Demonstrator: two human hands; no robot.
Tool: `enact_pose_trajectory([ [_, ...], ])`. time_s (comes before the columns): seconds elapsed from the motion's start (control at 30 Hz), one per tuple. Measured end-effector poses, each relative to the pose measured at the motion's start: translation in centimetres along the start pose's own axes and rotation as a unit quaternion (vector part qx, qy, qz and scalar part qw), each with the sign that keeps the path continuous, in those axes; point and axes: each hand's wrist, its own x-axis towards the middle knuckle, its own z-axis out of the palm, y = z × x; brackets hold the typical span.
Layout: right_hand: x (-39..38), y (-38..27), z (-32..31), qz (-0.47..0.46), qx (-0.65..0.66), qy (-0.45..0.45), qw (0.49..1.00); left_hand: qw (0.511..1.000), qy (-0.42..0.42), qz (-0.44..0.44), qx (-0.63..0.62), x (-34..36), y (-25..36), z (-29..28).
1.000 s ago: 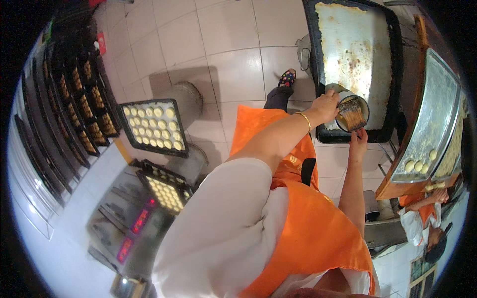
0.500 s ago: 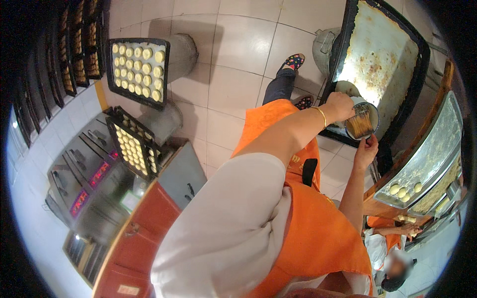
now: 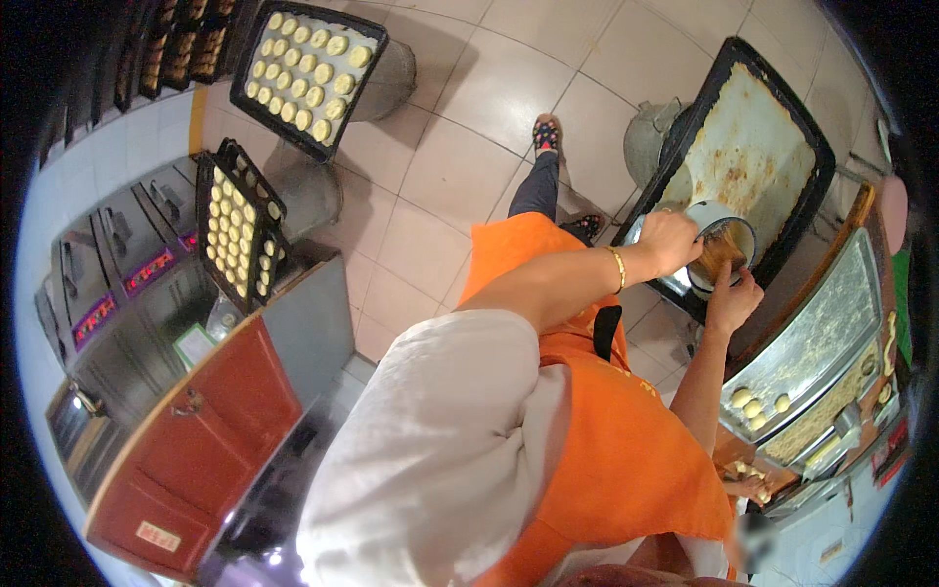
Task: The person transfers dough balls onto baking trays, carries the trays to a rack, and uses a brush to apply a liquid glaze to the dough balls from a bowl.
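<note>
My left hand (image 3: 670, 243) is closed at the side of a white enamel mug (image 3: 702, 214) with a dark rim, apparently by its handle. Over the mug's near edge, my right hand (image 3: 734, 295) pinches a brush (image 3: 722, 250), whose wide tan-brown part shows inside the mug; its handle is mostly hidden by the fingers. Mug and both hands are above the near end of a large black baking tray (image 3: 797, 110). Its pale bottom is stained brown and carries no pastries.
Metal drums stand under the large tray and under a tray of round pastries (image 3: 303, 73) at far left. Stacked pastry trays (image 3: 235, 230) lean near a red-doored cabinet (image 3: 201, 421). On the right are a worktable with a metal tray (image 3: 812, 338), dough balls, and a co-worker's hand (image 3: 748, 486).
The view has shifted, so the trays and cabinet sit differently. My right hand's fingers have moved up over the mug's rim, further onto the brush. My left hand keeps its grip on the mug.
</note>
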Motion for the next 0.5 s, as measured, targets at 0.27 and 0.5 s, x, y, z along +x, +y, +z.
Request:
enact_pose_trajectory([
  [0.27, 3.7, -10.4, -2.8, 0.004, 0.116, -0.046, 0.992, 0.995, 0.091, -0.036, -0.023, -2.7, -2.6, -7.3],
  [0.5, 0.7, -25.6, -5.8, -0.192, 0.269, -0.126, 0.935, 0.99, 0.1, -0.102, -0.009, -4.9, -7.6, -17.4],
])
